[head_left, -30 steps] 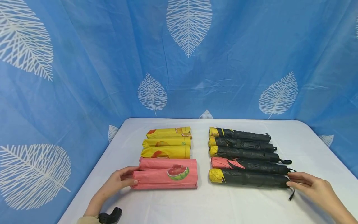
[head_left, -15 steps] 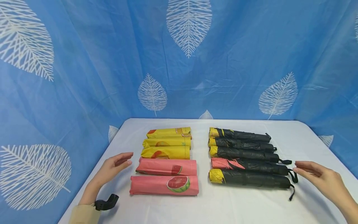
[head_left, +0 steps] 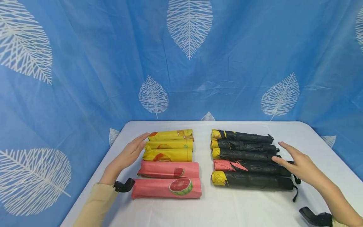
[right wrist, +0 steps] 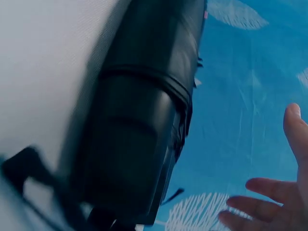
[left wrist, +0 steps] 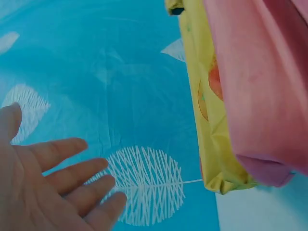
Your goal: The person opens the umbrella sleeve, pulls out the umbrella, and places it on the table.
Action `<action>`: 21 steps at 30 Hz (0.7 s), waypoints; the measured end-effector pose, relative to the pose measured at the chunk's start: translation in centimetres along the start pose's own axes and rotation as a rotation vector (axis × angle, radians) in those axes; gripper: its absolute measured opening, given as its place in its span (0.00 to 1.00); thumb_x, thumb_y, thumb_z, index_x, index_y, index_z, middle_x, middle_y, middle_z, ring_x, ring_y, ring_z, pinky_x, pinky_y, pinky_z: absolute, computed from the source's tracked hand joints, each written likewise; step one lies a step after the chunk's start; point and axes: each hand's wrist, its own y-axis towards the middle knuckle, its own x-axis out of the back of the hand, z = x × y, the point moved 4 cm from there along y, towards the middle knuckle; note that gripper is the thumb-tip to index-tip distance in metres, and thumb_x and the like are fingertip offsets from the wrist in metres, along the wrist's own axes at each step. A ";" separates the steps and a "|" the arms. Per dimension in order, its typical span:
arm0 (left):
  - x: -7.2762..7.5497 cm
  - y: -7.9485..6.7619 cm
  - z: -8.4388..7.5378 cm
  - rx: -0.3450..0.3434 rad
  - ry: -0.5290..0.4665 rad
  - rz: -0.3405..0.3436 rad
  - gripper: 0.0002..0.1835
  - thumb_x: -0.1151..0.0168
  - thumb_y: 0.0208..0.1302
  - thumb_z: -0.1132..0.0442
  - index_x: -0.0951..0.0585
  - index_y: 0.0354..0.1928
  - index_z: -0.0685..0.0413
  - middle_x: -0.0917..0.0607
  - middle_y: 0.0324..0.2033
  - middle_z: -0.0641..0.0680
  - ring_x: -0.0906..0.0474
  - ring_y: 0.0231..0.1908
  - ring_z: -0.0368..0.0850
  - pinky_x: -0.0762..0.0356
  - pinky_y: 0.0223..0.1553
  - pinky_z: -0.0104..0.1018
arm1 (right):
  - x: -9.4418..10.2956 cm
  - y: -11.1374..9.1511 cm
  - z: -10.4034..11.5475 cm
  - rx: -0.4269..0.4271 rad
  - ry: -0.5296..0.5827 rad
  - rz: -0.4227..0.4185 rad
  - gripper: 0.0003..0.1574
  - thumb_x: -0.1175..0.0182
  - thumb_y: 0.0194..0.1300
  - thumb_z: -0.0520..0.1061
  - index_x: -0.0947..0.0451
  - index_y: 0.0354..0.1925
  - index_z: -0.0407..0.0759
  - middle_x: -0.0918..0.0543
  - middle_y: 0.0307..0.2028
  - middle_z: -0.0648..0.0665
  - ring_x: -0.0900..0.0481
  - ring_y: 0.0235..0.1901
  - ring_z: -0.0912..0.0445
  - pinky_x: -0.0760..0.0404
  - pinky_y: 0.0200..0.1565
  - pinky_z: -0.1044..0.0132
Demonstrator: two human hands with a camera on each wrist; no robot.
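Note:
In the head view my left hand [head_left: 128,155] hovers with straight fingers beside the left ends of the yellow fruit-print fabric bundles [head_left: 168,155]. Two pink watermelon-print bundles [head_left: 167,188] lie in front of these. The left wrist view shows the hand [left wrist: 62,185] apart from the yellow bundle [left wrist: 204,106] and a pink one [left wrist: 262,91]. My right hand [head_left: 301,162], fingers extended, is over the strap ends of the rolled black umbrellas [head_left: 255,182]. In the right wrist view, that hand [right wrist: 276,204] stands apart from a black umbrella [right wrist: 134,125]. Both hands hold nothing.
A white-covered table [head_left: 207,209] carries both rows, with a gap between them. Blue leaf-print cloth [head_left: 227,63] hangs behind and at the sides. Thin straps [head_left: 295,193] stick out from the umbrellas. Each wrist wears a black device [head_left: 124,185].
My left hand let go of the near pink bundle, which now lies closer to me, apart from the other. Both hands moved away from me along the rows; the right hand left the near umbrella's end.

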 end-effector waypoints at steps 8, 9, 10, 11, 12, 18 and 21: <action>-0.7 2.4 -0.9 0.030 0.272 0.092 0.35 0.64 0.74 0.43 0.47 0.72 0.60 0.50 0.71 0.63 0.60 0.70 0.60 0.58 0.66 0.59 | -0.9 2.0 2.4 0.135 -0.198 -0.049 0.61 0.42 0.60 0.68 0.52 0.70 0.27 0.54 0.67 0.22 0.59 0.66 0.28 0.63 0.60 0.31; -0.7 2.7 -1.0 0.026 0.311 0.098 0.35 0.63 0.74 0.43 0.47 0.72 0.61 0.50 0.71 0.63 0.60 0.70 0.61 0.59 0.66 0.58 | -1.0 2.3 2.7 0.151 -0.234 -0.058 0.61 0.43 0.60 0.69 0.51 0.70 0.27 0.53 0.67 0.22 0.60 0.66 0.29 0.66 0.62 0.34; -0.7 3.1 -1.0 0.020 0.350 0.105 0.36 0.62 0.73 0.43 0.47 0.72 0.61 0.50 0.71 0.64 0.59 0.70 0.61 0.58 0.66 0.58 | -1.0 2.6 3.0 0.166 -0.268 -0.065 0.60 0.45 0.60 0.70 0.50 0.70 0.28 0.53 0.68 0.23 0.60 0.67 0.30 0.68 0.62 0.35; -0.6 3.6 -1.0 0.018 0.382 0.111 0.37 0.62 0.73 0.42 0.48 0.72 0.61 0.50 0.71 0.64 0.59 0.70 0.61 0.59 0.66 0.57 | -1.0 3.0 3.4 0.179 -0.298 -0.073 0.59 0.46 0.61 0.71 0.49 0.70 0.29 0.52 0.68 0.23 0.60 0.67 0.31 0.69 0.63 0.36; -0.6 4.0 -1.0 0.020 0.408 0.117 0.37 0.61 0.73 0.42 0.49 0.73 0.61 0.51 0.71 0.65 0.59 0.70 0.61 0.59 0.66 0.57 | -1.0 3.4 3.8 0.192 -0.317 -0.078 0.59 0.47 0.61 0.71 0.48 0.70 0.29 0.51 0.68 0.24 0.58 0.67 0.31 0.68 0.63 0.37; 0.0 7.1 -0.3 0.060 0.498 0.154 0.40 0.62 0.71 0.38 0.52 0.73 0.59 0.53 0.71 0.65 0.58 0.70 0.61 0.60 0.67 0.56 | -1.0 6.5 5.6 0.213 -0.336 -0.005 0.58 0.52 0.63 0.72 0.51 0.71 0.31 0.53 0.69 0.25 0.57 0.67 0.32 0.65 0.63 0.35; 0.1 8.8 0.1 0.085 0.515 0.170 0.40 0.63 0.71 0.38 0.53 0.74 0.59 0.53 0.71 0.65 0.58 0.70 0.61 0.59 0.67 0.56 | -1.2 8.3 6.4 0.213 -0.344 0.032 0.58 0.53 0.63 0.73 0.51 0.71 0.32 0.54 0.69 0.25 0.58 0.67 0.32 0.63 0.62 0.34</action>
